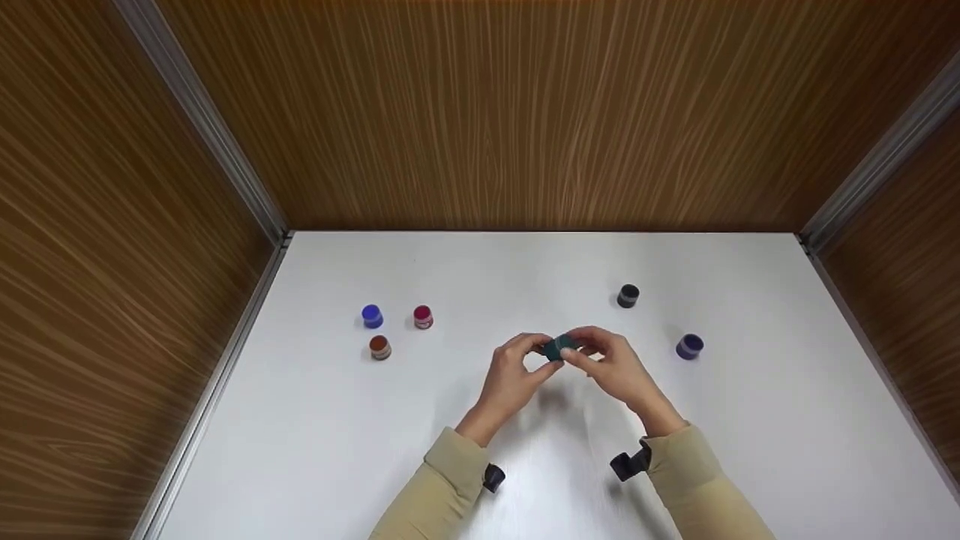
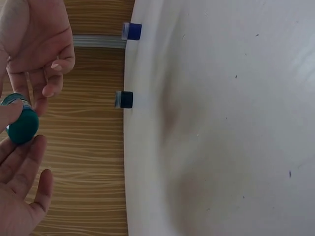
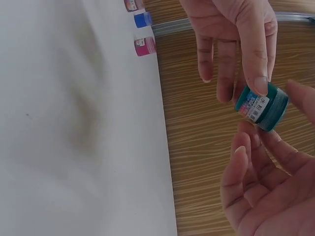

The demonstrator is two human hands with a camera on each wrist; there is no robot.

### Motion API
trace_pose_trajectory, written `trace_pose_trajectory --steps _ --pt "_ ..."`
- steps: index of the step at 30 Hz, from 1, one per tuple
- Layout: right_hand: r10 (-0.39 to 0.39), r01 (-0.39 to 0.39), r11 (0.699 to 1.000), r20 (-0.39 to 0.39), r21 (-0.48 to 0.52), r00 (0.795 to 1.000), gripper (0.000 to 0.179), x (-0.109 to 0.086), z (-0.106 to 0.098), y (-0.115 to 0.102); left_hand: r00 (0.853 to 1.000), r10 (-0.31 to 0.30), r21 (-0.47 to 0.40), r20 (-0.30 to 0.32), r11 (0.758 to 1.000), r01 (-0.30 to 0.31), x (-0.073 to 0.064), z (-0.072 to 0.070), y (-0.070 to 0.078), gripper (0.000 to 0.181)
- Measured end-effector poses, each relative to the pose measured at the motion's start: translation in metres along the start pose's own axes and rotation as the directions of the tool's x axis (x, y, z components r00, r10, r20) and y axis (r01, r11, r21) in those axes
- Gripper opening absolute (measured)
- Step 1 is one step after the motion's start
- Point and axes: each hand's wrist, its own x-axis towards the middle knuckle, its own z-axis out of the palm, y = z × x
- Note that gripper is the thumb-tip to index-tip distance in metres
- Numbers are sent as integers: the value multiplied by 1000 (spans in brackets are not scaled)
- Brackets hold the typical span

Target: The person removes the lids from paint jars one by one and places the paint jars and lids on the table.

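Both hands pinch a small teal paint jar [image 1: 557, 347] between them, held above the white table. The left hand [image 1: 512, 379] has its fingertips and thumb on the jar's left side. From the other side the right hand [image 1: 616, 369] grips it with its thumb across the near face. In the right wrist view the jar [image 3: 263, 105] lies tilted, with a white printed label and a ribbed band showing. Its rounded teal end faces the left hand's fingers in the left wrist view. Whether the cap is turned cannot be seen.
Blue [image 1: 372, 316], red [image 1: 423, 316] and brown [image 1: 380, 347] jars stand on the table's left. A black jar [image 1: 628, 295] and a purple jar [image 1: 690, 346] stand on the right. Wood-grain panels [image 1: 480, 112] enclose the white table [image 1: 315, 450] at the back and sides.
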Motion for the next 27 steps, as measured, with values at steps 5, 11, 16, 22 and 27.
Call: trace_pose_trajectory --steps 5,11,16,22,27 --pt "-9 9 1000 -13 0 1000 38 2 3 1 1000 7 11 -17 1000 -6 -1 -1 -1 29" --pt "14 -13 998 -16 59 1000 31 3 7 -1 999 33 31 -41 999 -32 -1 0 0 28" --pt "16 -14 998 -35 67 999 29 3 8 -3 998 49 52 -48 998 -47 0 0 1 27" --pt "23 -22 999 -53 29 998 28 4 12 -4 999 26 77 -38 997 -23 0 1 -1 25" --pt "44 -44 999 -75 -4 996 24 0 14 -17 999 23 176 -30 984 -17 -2 2 -2 32"
